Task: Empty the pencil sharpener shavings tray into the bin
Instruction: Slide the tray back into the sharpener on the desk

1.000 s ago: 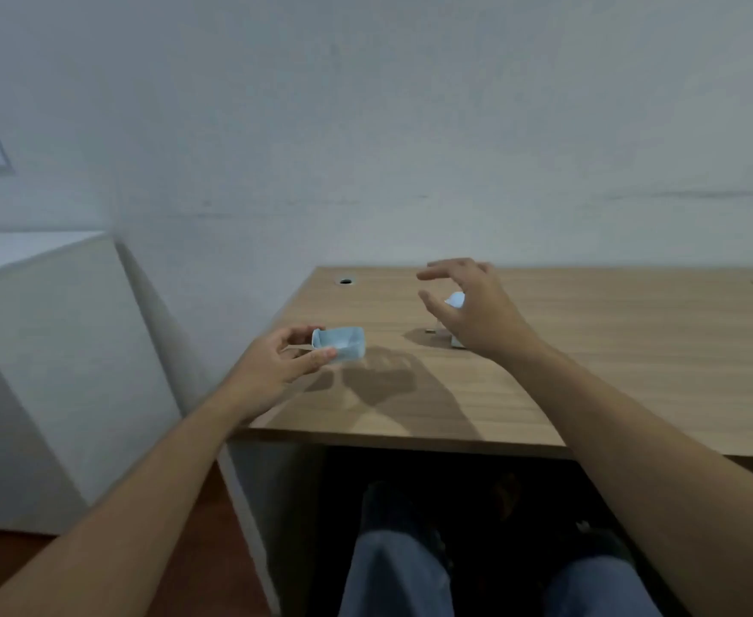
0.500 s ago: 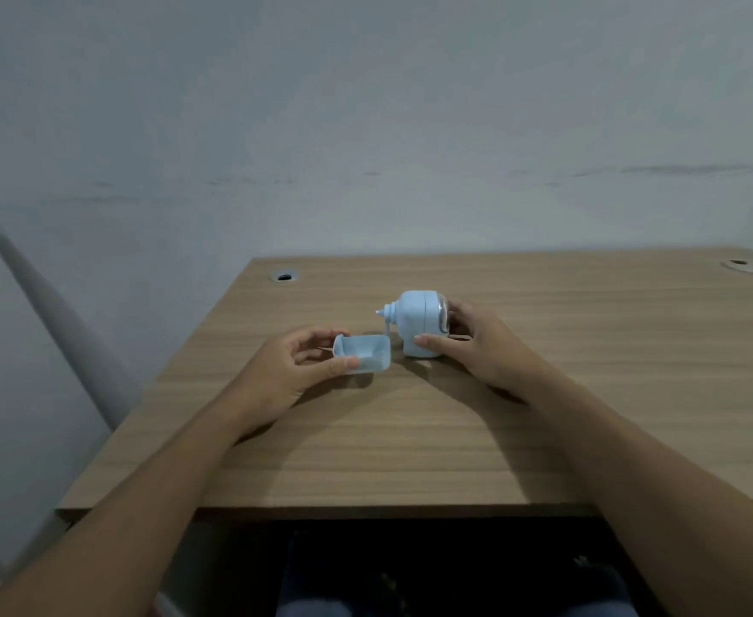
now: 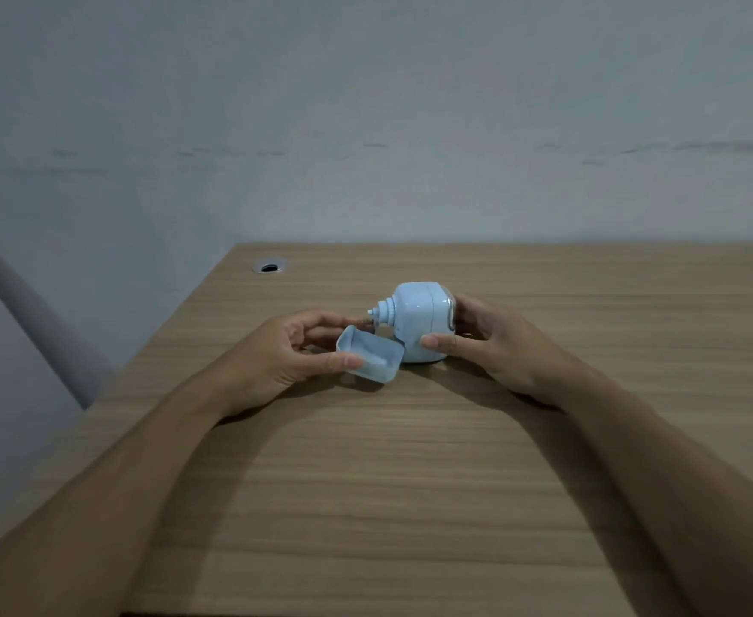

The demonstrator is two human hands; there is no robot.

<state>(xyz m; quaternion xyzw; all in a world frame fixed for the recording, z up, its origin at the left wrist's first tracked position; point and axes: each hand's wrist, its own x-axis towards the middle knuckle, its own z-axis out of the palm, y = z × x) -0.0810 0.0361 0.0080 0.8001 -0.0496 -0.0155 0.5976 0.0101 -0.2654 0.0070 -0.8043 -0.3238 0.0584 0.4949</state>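
Observation:
A pale blue pencil sharpener (image 3: 419, 320) stands on the wooden desk (image 3: 410, 483), its nozzle pointing left. My right hand (image 3: 486, 340) grips its body from the right, thumb on the front face. The small pale blue shavings tray (image 3: 372, 356) is pinched in my left hand (image 3: 285, 354), thumb on its near rim, fingers behind. The tray is tilted, with its right end touching the sharpener's lower left side. Its inside looks empty. No bin is in view.
A round cable hole (image 3: 269, 267) sits in the desk's far left corner. A grey wall (image 3: 365, 126) rises behind the desk. The desk's left edge runs diagonally, with a pale cabinet edge (image 3: 31, 313) beyond it.
The view has swung right from the desk's left side to face the desk. My left hand brought the tray to the sharpener, and my right hand closed on the sharpener's body.

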